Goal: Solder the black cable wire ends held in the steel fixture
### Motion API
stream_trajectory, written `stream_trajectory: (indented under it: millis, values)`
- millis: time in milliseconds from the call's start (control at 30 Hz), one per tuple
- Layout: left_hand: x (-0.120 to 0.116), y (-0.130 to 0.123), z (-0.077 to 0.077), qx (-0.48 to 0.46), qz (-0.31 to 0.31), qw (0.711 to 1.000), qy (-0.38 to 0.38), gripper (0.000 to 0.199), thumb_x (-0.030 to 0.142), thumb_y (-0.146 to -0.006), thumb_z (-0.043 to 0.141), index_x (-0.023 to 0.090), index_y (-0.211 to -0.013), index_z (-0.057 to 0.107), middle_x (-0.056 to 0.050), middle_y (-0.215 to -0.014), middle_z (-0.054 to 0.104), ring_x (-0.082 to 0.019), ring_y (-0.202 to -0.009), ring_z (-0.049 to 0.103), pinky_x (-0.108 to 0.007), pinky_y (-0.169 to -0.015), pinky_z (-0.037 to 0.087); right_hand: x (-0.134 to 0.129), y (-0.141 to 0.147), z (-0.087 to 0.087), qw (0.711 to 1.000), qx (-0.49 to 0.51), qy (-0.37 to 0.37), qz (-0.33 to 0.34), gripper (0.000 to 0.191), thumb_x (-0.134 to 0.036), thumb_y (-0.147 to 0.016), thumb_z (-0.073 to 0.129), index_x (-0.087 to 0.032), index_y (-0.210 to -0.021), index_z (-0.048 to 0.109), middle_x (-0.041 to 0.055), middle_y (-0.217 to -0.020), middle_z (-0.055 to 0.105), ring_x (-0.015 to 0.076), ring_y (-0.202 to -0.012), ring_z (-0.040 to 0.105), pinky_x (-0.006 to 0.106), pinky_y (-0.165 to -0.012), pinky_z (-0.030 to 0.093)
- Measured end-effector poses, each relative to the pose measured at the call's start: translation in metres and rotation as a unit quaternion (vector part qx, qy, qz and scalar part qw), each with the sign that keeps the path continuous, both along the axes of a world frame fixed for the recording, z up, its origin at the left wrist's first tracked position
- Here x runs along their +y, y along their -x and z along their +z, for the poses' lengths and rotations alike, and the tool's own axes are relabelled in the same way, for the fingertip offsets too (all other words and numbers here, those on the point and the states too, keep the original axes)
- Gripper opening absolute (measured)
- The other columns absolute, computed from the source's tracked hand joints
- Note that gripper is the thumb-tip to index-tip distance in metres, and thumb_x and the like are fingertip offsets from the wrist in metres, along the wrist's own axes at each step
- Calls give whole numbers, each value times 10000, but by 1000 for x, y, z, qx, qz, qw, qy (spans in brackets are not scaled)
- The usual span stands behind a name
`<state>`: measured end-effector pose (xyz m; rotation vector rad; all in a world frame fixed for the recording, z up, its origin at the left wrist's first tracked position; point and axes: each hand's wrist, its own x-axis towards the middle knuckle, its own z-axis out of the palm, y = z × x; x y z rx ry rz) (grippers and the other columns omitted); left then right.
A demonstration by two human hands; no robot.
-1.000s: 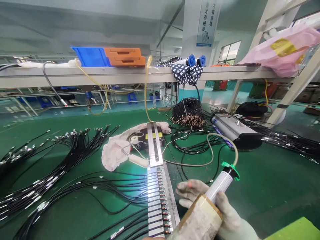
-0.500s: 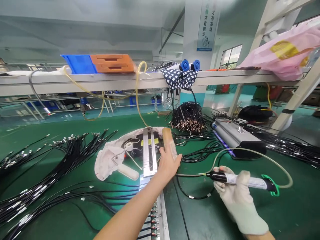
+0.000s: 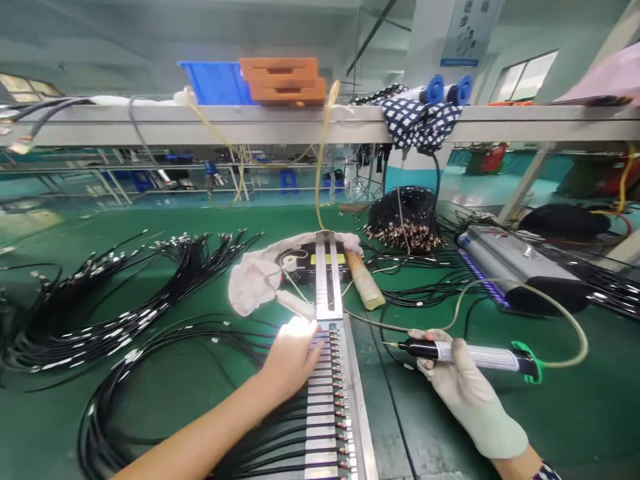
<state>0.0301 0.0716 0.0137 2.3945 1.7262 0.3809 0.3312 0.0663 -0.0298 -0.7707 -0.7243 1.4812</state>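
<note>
My bare left hand (image 3: 293, 353) lies over the upper end of a metal fixture (image 3: 367, 427), fingers extended near the topmost black cables (image 3: 270, 437). These cables lie side by side across the fixture, with small metal connectors (image 3: 345, 423) along its right side. Bright light washes out part of the hand. My right hand (image 3: 457, 380), in a white glove, is closed around a dispensing syringe (image 3: 475, 355) with a black front and green flange. Its fine tip points left, apart from the connectors. A tube (image 3: 575, 353) leads from its rear end.
Beyond the fixture sit a black control box (image 3: 300, 270), a pale cloth (image 3: 245, 287), a white-handled tool (image 3: 295, 303) and a tan block-like stick (image 3: 367, 283). A silver lamp-like unit (image 3: 520, 260) stands right. Cable bundles (image 3: 175, 293) spread left; a shelf (image 3: 300, 127) crosses behind.
My left hand has left the tan stick and come back to the fixture's cables. The syringe stays in my right hand, its tip now free of the tube. The view has swung left.
</note>
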Motion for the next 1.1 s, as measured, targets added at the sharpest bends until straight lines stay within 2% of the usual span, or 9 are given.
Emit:
stream_trajectory:
  millis: [100, 267, 400, 467, 567, 667, 800, 867, 1100]
  values:
    - [18, 25, -17, -5, 62, 998, -7, 331, 254, -931, 510, 125, -1232, 556, -158, -1246, 579, -305, -1187, 513, -484, -995, 417, 2, 32, -3, 999, -27, -5, 32, 375, -518, -641, 836, -252, -876, 713, 80, -1029, 717, 133, -612, 586, 259, -529, 474]
    - [47, 24, -32, -24, 69, 997, 17, 295, 355, -933, 564, 160, -1154, 591, -83, -1208, 600, -245, -1115, 571, -481, -952, 462, 17, 67, -3, 995, -91, -23, 41, 354, -433, -647, 852, -248, -898, 686, 60, -1007, 723, 130, -601, 603, 249, -515, 480]
    - [41, 22, -35, -34, 55, 998, 25, 234, 341, -925, 565, 158, -1064, 608, -59, -1072, 631, -220, -1002, 594, -451, -919, 454, 29, 80, 3, 987, -152, -42, 36, 373, -439, -651, 840, -207, -876, 653, 87, -972, 735, 130, -541, 606, 230, -443, 458]
    - [33, 23, -36, -37, 42, 998, 23, 215, 346, -925, 544, 176, -1041, 605, -55, -1028, 632, -228, -989, 582, -443, -920, 428, 31, 86, 6, 981, -181, -55, 34, 369, -450, -678, 815, -193, -883, 647, 86, -889, 739, 127, -513, 594, 228, -428, 454]
    - [26, 26, -37, -43, 25, 999, 21, 217, 361, -938, 486, 196, -1029, 594, -54, -992, 629, -234, -964, 572, -414, -893, 419, 28, 92, 8, 971, -224, -72, 34, 305, -408, -735, 780, -185, -901, 651, 55, -777, 722, 125, -522, 595, 224, -459, 472]
    - [30, 30, -38, -51, 14, 998, 28, 202, 354, -943, 468, 199, -967, 595, -26, -893, 627, -213, -867, 582, -360, -816, 435, 21, 94, 6, 962, -257, -84, 26, 211, -348, -778, 746, -191, -884, 653, 67, -912, 727, 123, -579, 616, 235, -515, 505]
    - [36, 34, -37, -54, 13, 998, 30, 203, 341, -936, 480, 198, -829, 576, -6, -784, 608, -200, -780, 568, -326, -742, 419, 12, 88, -1, 952, -290, -98, 10, 160, -311, -793, 713, -209, -900, 651, 94, -1083, 705, 203, -831, 675, 272, -602, 553]
    - [36, 33, -35, -48, 15, 998, 28, 217, 331, -931, 483, 196, -781, 566, -10, -759, 599, -205, -773, 560, -326, -723, 405, 10, 86, -4, 942, -316, -110, 6, 145, -289, -808, 692, -219, -926, 645, 94, -1110, 699, 229, -926, 672, 295, -651, 570]
    - [32, 27, -30, -42, 15, 999, 18, 197, 281, -913, 464, 190, -795, 591, -20, -728, 595, -212, -762, 555, -325, -696, 396, 9, 88, 1, 902, -406, -146, -17, 121, -188, -801, 649, -234, -912, 634, 62, -1088, 706, 226, -994, 667, 369, -899, 543]
